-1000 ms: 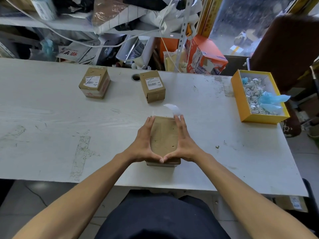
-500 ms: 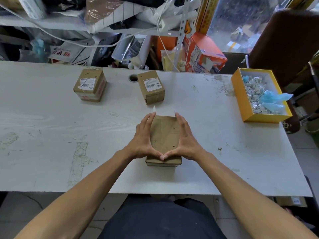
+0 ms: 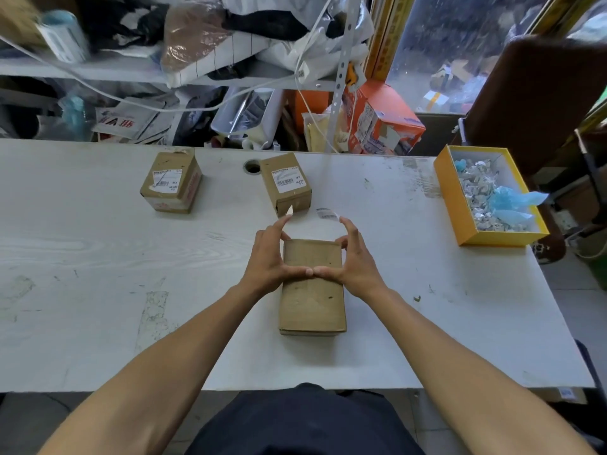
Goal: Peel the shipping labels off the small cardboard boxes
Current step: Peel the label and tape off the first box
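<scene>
A bare brown cardboard box lies lengthwise on the white table in front of me. My left hand and right hand frame its far end, thumbs meeting tip to tip on its top. A white shipping label hangs stretched between my raised fingertips, lifted off the box, its printed end at the right fingers. Two more small boxes stand farther back, each with a label on top: one at left and one in the middle.
A yellow tray with crumpled paper scraps and blue plastic sits at the right edge of the table. A cable hole opens beside the middle box. Cluttered shelves and an orange carton stand behind the table.
My hands slid from the box's sides to its far end and the fingers rose. The label, curled at the far edge before, now hangs clear of the box between my fingertips.
</scene>
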Demonstrator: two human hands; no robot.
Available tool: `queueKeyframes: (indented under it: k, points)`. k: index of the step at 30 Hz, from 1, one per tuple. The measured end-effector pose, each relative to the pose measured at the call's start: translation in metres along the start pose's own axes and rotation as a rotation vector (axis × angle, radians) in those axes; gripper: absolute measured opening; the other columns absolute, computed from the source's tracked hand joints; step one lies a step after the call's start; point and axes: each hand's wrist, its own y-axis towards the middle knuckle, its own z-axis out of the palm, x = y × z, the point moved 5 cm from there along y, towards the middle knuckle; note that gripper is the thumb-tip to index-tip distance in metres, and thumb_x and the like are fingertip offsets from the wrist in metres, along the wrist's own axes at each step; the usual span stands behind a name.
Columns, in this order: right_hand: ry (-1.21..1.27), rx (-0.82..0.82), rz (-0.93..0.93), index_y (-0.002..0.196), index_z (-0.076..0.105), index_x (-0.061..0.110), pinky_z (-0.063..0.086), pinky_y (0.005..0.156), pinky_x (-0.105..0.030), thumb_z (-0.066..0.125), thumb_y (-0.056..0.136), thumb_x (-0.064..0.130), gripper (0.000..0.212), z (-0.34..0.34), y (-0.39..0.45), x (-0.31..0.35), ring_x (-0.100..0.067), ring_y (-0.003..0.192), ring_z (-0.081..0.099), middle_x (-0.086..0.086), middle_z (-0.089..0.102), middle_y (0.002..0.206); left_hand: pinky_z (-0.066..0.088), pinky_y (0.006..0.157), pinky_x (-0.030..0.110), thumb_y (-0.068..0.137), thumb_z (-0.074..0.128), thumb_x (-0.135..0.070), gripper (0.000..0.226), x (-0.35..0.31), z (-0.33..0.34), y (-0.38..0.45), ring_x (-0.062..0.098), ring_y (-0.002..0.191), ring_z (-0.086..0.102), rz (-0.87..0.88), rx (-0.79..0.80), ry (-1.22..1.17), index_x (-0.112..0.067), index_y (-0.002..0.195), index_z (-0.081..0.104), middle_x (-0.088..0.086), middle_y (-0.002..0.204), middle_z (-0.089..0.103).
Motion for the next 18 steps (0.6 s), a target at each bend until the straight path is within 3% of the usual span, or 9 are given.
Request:
queueKeyframes:
  k: [7, 10, 14, 18]
  points:
    - [-0.02, -0.054, 0.033, 0.147, 0.017, 0.032, 0.044, 0.074, -0.025, 0.081, 0.063, 0.061, 0.11, -0.004, 0.018, 0.0, -0.006, 0.082, 0.05, 0.006, 0.05, 0.093, 0.035, 0.074, 0.015, 0.056, 0.091, -0.054, 0.1, -0.002, -0.002, 0.018, 0.009, 0.1, 0.045, -0.045, -0.039, 0.007, -0.03, 0.142, 0.044, -0.01, 0.097, 0.052]
    - [-0.008, -0.064, 0.059, 0.147, 0.023, 0.03, 0.045, 0.069, -0.023, 0.079, 0.062, 0.063, 0.108, -0.006, 0.028, 0.001, -0.007, 0.075, 0.052, 0.005, 0.052, 0.082, 0.036, 0.068, 0.018, 0.059, 0.086, -0.06, 0.086, 0.0, -0.002, 0.027, 0.007, 0.09, 0.049, -0.094, -0.049, 0.035, -0.03, 0.13, 0.05, -0.005, 0.092, 0.054]
    - [0.008, -0.039, 0.095, 0.146, 0.029, 0.028, 0.048, 0.069, -0.026, 0.085, 0.063, 0.054, 0.103, -0.007, 0.038, -0.001, -0.01, 0.073, 0.057, 0.003, 0.057, 0.075, 0.038, 0.065, 0.028, 0.064, 0.087, -0.053, 0.066, -0.002, -0.004, 0.04, 0.005, 0.079, 0.053, -0.104, -0.073, 0.047, -0.028, 0.115, 0.053, -0.005, 0.077, 0.056]
    - [-0.028, -0.057, 0.105, 0.141, 0.035, 0.025, 0.051, 0.067, -0.028, 0.08, 0.061, 0.064, 0.1, -0.008, 0.049, 0.001, -0.009, 0.063, 0.057, 0.006, 0.056, 0.065, 0.041, 0.06, 0.027, 0.064, 0.086, -0.056, 0.065, -0.002, -0.006, 0.045, 0.008, 0.072, 0.056, -0.11, -0.061, 0.071, -0.025, 0.112, 0.055, -0.003, 0.073, 0.058]
